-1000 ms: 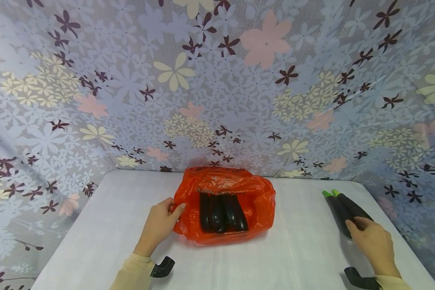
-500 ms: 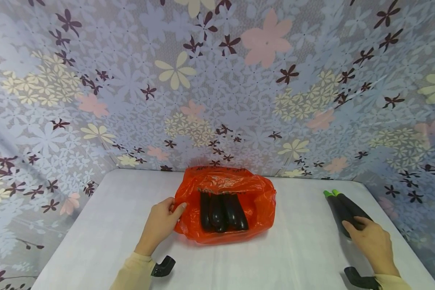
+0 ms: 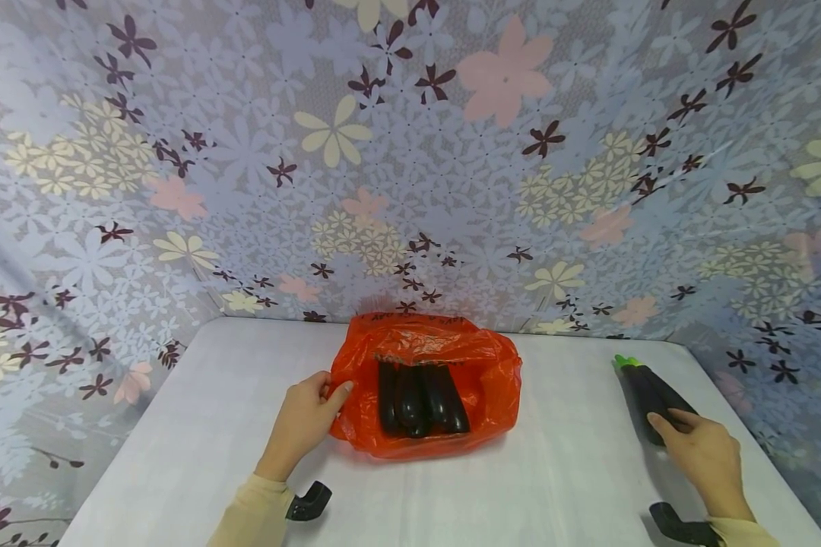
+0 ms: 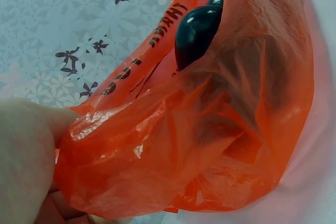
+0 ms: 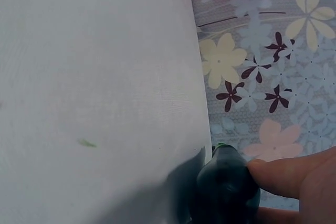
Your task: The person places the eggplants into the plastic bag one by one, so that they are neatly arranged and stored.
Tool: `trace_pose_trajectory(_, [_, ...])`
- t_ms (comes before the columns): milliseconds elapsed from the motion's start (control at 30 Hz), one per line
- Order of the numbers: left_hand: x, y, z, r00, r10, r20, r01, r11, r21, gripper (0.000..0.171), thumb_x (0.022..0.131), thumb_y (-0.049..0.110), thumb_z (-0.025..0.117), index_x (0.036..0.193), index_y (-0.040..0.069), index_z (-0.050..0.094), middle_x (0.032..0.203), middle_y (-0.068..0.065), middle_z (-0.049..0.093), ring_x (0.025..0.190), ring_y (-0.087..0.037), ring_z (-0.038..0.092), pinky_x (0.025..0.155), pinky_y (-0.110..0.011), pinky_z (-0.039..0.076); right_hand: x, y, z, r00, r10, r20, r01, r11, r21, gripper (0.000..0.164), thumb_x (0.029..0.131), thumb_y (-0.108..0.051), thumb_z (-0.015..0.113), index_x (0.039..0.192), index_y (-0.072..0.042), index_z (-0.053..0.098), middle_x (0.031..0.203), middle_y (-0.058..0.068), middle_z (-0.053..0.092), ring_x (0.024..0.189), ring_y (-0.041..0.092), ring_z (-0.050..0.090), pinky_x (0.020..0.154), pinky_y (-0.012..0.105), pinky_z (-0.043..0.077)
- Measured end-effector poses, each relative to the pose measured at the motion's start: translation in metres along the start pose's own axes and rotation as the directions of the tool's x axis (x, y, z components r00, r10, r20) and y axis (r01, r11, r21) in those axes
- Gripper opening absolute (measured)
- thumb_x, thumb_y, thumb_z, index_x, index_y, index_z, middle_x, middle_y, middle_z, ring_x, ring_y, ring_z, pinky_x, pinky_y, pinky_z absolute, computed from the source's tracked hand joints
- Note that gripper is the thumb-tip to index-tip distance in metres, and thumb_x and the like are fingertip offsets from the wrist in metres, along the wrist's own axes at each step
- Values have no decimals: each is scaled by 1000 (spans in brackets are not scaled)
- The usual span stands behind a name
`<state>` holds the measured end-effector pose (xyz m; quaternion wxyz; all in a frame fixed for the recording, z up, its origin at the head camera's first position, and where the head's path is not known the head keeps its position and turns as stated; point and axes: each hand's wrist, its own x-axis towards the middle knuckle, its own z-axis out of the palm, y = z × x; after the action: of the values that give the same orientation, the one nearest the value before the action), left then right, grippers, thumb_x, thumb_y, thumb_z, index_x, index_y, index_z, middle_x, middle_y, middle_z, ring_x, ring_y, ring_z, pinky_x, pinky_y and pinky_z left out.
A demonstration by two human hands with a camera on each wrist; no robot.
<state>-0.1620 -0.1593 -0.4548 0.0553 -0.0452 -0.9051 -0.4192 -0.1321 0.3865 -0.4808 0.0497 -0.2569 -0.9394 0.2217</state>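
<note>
In the head view a red plastic bag [image 3: 496, 380] lies with its mouth facing the person, and several dark, glossy eggplants [image 3: 410, 403] sit side by side inside. My left hand [image 3: 304, 418] pinches the bag's left edge between thumb and fingers; the left wrist view shows the film [image 4: 121, 166] bunched at that hand. Far to the right, my right hand [image 3: 708, 460] grips an eggplant [image 3: 639, 403] with thumb and fingers. A second eggplant [image 3: 667, 391] lies close against it, partly behind. Both green stem ends point away from me. In the right wrist view the thumb presses the held eggplant [image 5: 226, 182].
A white-covered table [image 3: 575, 486] carries everything, backed and flanked by a flower-patterned cloth [image 3: 410, 152]. The table's right edge runs close to the right hand. A small green smear [image 5: 87, 143] marks the white surface. Black devices [image 3: 309, 501] are strapped to both wrists.
The eggplant in my right hand has shifted slightly right and away, so its green end now overlaps the other's. My left hand and the bag stay practically still.
</note>
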Motion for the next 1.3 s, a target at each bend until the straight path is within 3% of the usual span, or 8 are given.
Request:
trace_pose_trajectory(700, [0,1,-1,1000,-13,-6,13,1000,3,23,97,29,67,90,8,60,65,-1,49,59,-15,49,51,-26,42,-14,-13,-13,997,-78,2,78,996,52,74,98,-55,52,137,8,52,121,26,63,122,59,44,99,66,32])
trace_pose_trajectory(1000, [-2,2,-2,1000,-11,0,11,1000,-2,24,97,30,67,90,8,60,66,-1,49,59,-15,48,51,-26,41,-25,-30,-16,996,-90,-15,91,992,92,74,100,-54,51,139,9,50,124,27,59,125,59,41,106,68,21])
trace_pose_trajectory(1300, [-2,2,-2,1000,-9,-1,9,1000,4,25,97,29,67,88,8,58,65,-1,48,59,-15,47,51,-26,40,-38,-42,-18,994,-110,-27,113,986,121,72,100,-52,52,139,8,51,123,30,61,122,58,44,104,70,22])
